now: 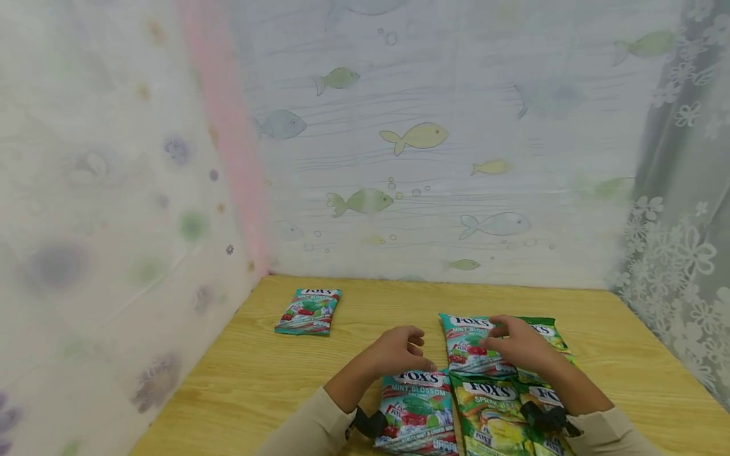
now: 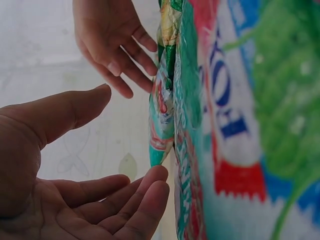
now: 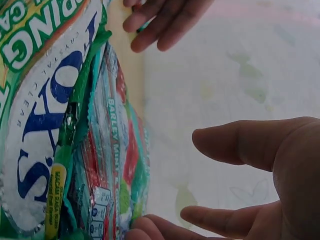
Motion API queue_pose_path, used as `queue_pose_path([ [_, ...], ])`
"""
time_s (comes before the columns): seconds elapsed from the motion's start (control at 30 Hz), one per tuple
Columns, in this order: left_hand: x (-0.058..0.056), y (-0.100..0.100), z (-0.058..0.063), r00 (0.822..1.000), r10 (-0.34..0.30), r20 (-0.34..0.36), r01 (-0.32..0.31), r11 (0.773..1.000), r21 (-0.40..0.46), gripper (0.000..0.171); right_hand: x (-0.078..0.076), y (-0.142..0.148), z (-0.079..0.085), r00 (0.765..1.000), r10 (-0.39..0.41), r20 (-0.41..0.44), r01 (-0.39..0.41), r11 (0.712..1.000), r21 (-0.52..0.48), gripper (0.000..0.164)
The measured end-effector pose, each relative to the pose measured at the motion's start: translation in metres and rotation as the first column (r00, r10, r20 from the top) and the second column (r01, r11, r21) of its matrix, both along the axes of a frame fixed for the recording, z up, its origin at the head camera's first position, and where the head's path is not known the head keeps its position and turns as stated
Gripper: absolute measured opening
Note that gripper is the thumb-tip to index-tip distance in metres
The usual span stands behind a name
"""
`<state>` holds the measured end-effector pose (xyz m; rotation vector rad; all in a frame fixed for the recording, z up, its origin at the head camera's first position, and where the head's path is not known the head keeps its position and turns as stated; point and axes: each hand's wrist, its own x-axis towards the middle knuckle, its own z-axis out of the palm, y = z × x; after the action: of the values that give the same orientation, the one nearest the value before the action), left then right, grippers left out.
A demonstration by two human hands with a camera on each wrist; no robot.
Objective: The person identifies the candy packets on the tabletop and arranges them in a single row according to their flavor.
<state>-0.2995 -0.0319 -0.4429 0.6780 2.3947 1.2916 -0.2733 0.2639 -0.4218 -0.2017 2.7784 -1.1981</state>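
Note:
My left hand (image 1: 402, 351) is empty, its thumb spread apart from its relaxed fingers. It hovers above the top edge of a teal Fox's Mint Blossom candy bag (image 1: 419, 415) in the front row. My right hand (image 1: 521, 342) is over a second Mint Blossom bag (image 1: 467, 354) behind it, fingers loosely bent and thumb apart. The right wrist view shows those fingertips right at the edge of the teal bag (image 3: 131, 165). In front of the right hand lies a green Fox's Spring Tea bag (image 1: 490, 415).
Another green bag (image 1: 544, 329) lies at the back right, partly behind my right hand. One more green bag (image 1: 542, 396) is at the front right, under the wrist camera. A separate Mint Blossom bag (image 1: 309, 311) lies far left on the wooden table (image 1: 256, 380). Patterned sheets (image 1: 365, 158) hang around it.

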Motion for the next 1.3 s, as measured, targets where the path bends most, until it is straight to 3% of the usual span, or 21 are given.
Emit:
queue_pose_path([
  [0.3,-0.009,0.016,-0.002,1.000,0.021,0.019,-0.021,1.000,-0.014,0.079,0.002,0.008,0.005,0.999,0.007,0.044,-0.004,0.998,-0.063,0.075],
  [0.6,-0.016,0.043,0.005,0.998,0.045,0.031,-0.043,0.996,-0.080,0.078,0.001,0.007,0.005,0.999,-0.006,0.048,0.009,0.998,-0.063,0.073],
  [0.93,-0.017,0.050,0.003,0.989,-0.011,0.148,-0.001,0.997,0.082,0.077,-0.001,0.008,-0.001,0.999,0.029,0.027,-0.028,0.999,-0.017,0.074],
  [1.1,-0.017,0.046,0.002,0.986,-0.017,0.163,0.000,0.995,0.102,0.069,-0.001,0.003,-0.001,0.997,0.050,0.054,-0.048,0.998,-0.038,0.073],
  [1.3,-0.018,0.040,0.001,0.984,0.003,0.177,-0.021,0.995,0.102,0.075,0.000,-0.004,-0.001,0.995,0.081,0.052,-0.077,0.994,-0.080,0.072],
])
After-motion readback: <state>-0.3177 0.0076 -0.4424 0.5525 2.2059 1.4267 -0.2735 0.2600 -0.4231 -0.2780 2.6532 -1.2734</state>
